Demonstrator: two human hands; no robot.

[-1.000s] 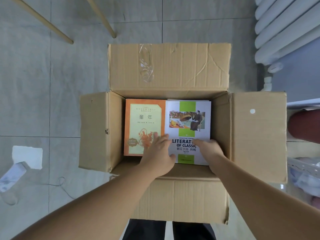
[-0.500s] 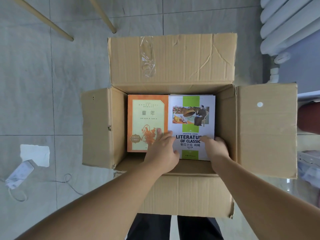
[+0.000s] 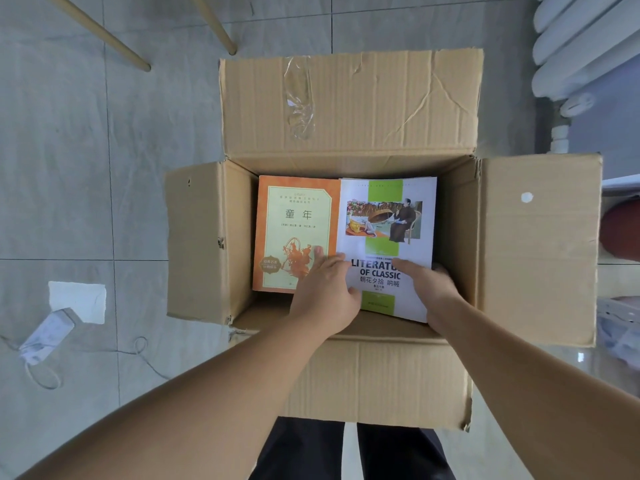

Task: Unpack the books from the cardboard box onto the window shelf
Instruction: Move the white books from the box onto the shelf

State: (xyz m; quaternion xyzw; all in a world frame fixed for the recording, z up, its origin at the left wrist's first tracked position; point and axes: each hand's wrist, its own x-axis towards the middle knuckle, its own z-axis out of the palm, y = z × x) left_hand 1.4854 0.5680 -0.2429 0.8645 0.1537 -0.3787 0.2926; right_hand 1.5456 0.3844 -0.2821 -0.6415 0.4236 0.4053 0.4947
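Note:
An open cardboard box [image 3: 349, 109] stands on the tiled floor with all flaps spread. Inside lie an orange book [image 3: 294, 220] on the left and a white-and-green book [image 3: 388, 216] titled "Literature of Classic" on the right, on top of other books. My left hand [image 3: 327, 289] grips the white book's left edge, thumb on the cover and fingers reaching over onto the orange book. My right hand [image 3: 431, 289] grips the same book's right edge, thumb on top and fingers curled under. The book's near edge is tilted up. The window shelf is out of view.
A white radiator [image 3: 581, 43] is at the upper right. Two wooden legs [image 3: 214, 26] stand on the floor beyond the box. A white power strip [image 3: 46, 336] with a cable lies on the floor at the left, beside a white patch [image 3: 78, 301].
Both hands have closed on the white book's side edges and its near end has lifted slightly. The view has moved closer to the box.

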